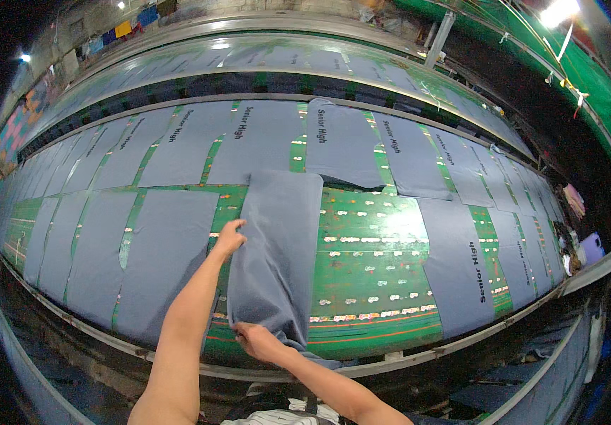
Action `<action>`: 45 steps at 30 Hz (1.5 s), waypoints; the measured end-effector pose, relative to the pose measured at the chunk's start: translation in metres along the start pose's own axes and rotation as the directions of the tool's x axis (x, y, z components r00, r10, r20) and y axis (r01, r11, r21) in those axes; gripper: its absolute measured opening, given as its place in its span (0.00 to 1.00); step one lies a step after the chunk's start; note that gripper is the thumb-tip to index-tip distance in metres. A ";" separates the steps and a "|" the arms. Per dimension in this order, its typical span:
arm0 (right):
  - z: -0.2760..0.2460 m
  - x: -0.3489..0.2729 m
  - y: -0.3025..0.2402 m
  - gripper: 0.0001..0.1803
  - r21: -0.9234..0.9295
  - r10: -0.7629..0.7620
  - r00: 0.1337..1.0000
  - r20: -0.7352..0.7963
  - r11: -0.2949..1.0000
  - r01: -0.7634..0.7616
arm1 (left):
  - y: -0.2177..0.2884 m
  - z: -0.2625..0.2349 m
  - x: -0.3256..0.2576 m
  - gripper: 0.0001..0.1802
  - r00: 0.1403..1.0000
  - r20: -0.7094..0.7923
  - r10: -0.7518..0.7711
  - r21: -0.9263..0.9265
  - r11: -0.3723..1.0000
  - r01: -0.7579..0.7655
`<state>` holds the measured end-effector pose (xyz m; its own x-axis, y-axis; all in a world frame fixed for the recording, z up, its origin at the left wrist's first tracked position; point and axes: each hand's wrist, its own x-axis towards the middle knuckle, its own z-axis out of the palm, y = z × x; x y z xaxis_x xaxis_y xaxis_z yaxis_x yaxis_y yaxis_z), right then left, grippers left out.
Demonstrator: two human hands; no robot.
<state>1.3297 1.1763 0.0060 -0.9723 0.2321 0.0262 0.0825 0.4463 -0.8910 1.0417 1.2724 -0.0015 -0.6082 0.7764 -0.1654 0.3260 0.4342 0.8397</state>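
A grey-blue cloth panel point(277, 241) lies partly folded over on the green printing table point(369, 283) in front of me, its lower part rumpled and raised. With closed fingers, my left hand point(230, 237) grips the panel's left edge about midway along. Lower down, my right hand point(257, 342) pinches the same panel near its near left corner, close to the table's front edge. Flat beside my left forearm lies another plain panel point(171, 248). Beyond the held cloth, a panel with dark lettering point(344, 145) has its near edge slightly lifted.
Rows of similar panels cover the table on both sides, some lettered, such as the one at right point(454, 262). A metal rail point(390, 365) runs along the front edge. A second long table point(284, 60) stands behind. A purple object point(592, 248) sits at the far right end.
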 end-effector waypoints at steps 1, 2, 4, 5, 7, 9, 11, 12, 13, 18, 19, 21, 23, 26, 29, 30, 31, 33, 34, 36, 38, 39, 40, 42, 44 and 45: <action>0.001 0.003 -0.002 0.16 -0.010 -0.027 0.999 0.028 1.000 0.027 | -0.003 -0.004 -0.015 0.33 0.986 0.099 -0.134 -0.104 0.984 0.144; 0.000 0.004 -0.003 0.17 -0.019 -0.053 0.997 0.053 0.998 0.054 | -0.021 -0.001 -0.027 0.30 0.996 0.077 -0.042 -0.052 0.998 0.046; -0.014 0.003 -0.015 0.16 0.005 -0.019 1.000 0.024 1.000 0.019 | -0.050 -0.005 -0.060 0.25 0.997 0.083 -0.006 -0.032 0.999 0.008; -0.030 -0.002 -0.019 0.16 0.033 0.056 0.998 -0.039 0.998 -0.055 | -0.054 -0.004 -0.077 0.23 0.991 0.122 -0.052 -0.073 0.995 0.061; -0.060 -0.018 -0.014 0.16 0.056 0.250 0.944 -0.216 0.968 -0.244 | -0.052 -0.004 -0.119 0.19 0.963 0.242 -0.119 -0.071 0.988 0.140; -0.087 -0.037 -0.001 0.14 -0.004 0.337 0.802 -0.493 0.921 -0.390 | -0.053 -0.002 -0.163 0.16 0.933 0.346 -0.100 -0.120 0.981 0.150; -0.103 -0.059 0.017 0.16 -0.186 0.365 0.704 -0.609 0.797 -0.575 | -0.077 0.009 -0.200 0.14 0.904 0.427 -0.006 -0.118 0.991 0.062; -0.110 -0.075 0.032 0.20 -0.230 0.526 0.661 -0.535 0.663 -0.713 | -0.055 0.011 -0.217 0.13 0.850 0.513 -0.118 -0.115 0.972 0.205; -0.110 -0.084 0.036 0.21 -0.202 0.605 0.675 -0.423 0.663 -0.721 | -0.031 0.013 -0.236 0.13 0.777 0.586 -0.230 -0.095 0.933 0.347; -0.070 -0.092 0.043 0.25 -0.268 0.612 0.772 -0.170 0.725 -0.634 | -0.006 0.031 -0.282 0.14 0.685 0.686 -0.246 -0.109 0.895 0.432; -0.065 -0.090 0.044 0.26 -0.277 0.600 0.782 -0.169 0.733 -0.621 | -0.012 0.032 -0.281 0.14 0.754 0.636 -0.166 -0.170 0.923 0.346; -0.063 -0.087 0.053 0.20 0.202 0.630 0.767 -0.121 0.772 -0.602 | -0.019 0.038 -0.275 0.16 0.853 0.521 0.012 -0.274 0.949 0.154; -0.061 -0.088 0.066 0.18 0.865 0.652 0.753 -0.091 0.426 -0.265 | -0.011 0.029 -0.264 0.19 0.894 0.448 -0.022 -0.344 0.919 0.195; -0.080 -0.077 0.049 0.19 0.998 0.570 0.821 0.044 0.007 -0.058 | -0.012 0.015 -0.255 0.21 0.928 0.370 -0.044 -0.674 0.675 0.301; -0.082 -0.073 0.077 0.17 0.995 0.598 0.801 0.011 -0.086 0.051 | -0.004 0.010 -0.236 0.22 0.965 0.261 0.019 -0.805 0.557 0.207; -0.087 -0.063 0.062 0.16 0.998 0.629 0.777 -0.021 -0.027 0.049 | -0.009 0.003 -0.233 0.24 0.980 0.201 0.008 -0.821 0.547 0.164; -0.097 -0.055 0.046 0.16 0.998 0.659 0.749 -0.062 0.038 0.050 | -0.010 -0.005 -0.230 0.24 0.982 0.183 -0.037 -0.835 0.522 0.175; -0.120 -0.056 0.039 0.17 0.986 0.541 0.831 -0.131 0.155 0.055 | -0.008 -0.019 -0.225 0.25 0.981 0.156 -0.114 -0.863 0.468 0.192; -0.128 -0.062 0.045 0.19 0.984 0.514 0.845 -0.147 0.161 0.073 | -0.011 -0.025 -0.223 0.26 0.979 0.161 -0.126 -0.860 0.468 0.202; -0.134 -0.065 0.034 0.37 0.987 0.539 0.832 -0.134 0.144 0.066 | -0.016 -0.028 -0.225 0.26 0.987 0.098 -0.130 -0.838 0.524 0.152; -0.131 -0.079 0.049 0.44 0.942 0.402 0.916 -0.015 0.312 -0.122 | -0.025 -0.029 -0.228 0.24 0.988 0.033 -0.149 -0.817 0.565 0.112; -0.131 -0.086 0.051 0.48 0.893 0.340 0.939 0.055 0.404 -0.199 | -0.032 -0.026 -0.229 0.22 0.987 0.003 -0.162 -0.810 0.578 0.097; -0.123 -0.088 0.032 0.52 0.845 0.361 0.928 0.087 0.467 -0.261 | -0.042 -0.025 -0.230 0.20 0.983 -0.032 -0.179 -0.801 0.593 0.082; -0.103 -0.089 0.030 0.50 0.827 0.402 0.915 0.044 0.499 -0.259 | -0.056 -0.024 -0.234 0.14 0.981 0.035 -0.191 -0.802 0.580 0.142; -0.098 -0.092 0.030 0.49 0.850 0.487 0.873 -0.035 0.474 -0.230 | -0.063 -0.021 -0.242 0.10 0.969 0.136 -0.206 -0.727 0.644 0.239; -0.100 -0.093 0.031 0.48 0.878 0.554 0.828 -0.092 0.437 -0.195 | -0.051 -0.020 -0.250 0.09 0.954 0.207 -0.218 -0.641 0.706 0.301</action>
<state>1.4445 1.2548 0.0216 -0.7390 0.5186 -0.4301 0.0340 -0.6089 -0.7926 1.1627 1.0475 0.0069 -0.5017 0.7400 -0.4480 -0.4169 0.2469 0.8748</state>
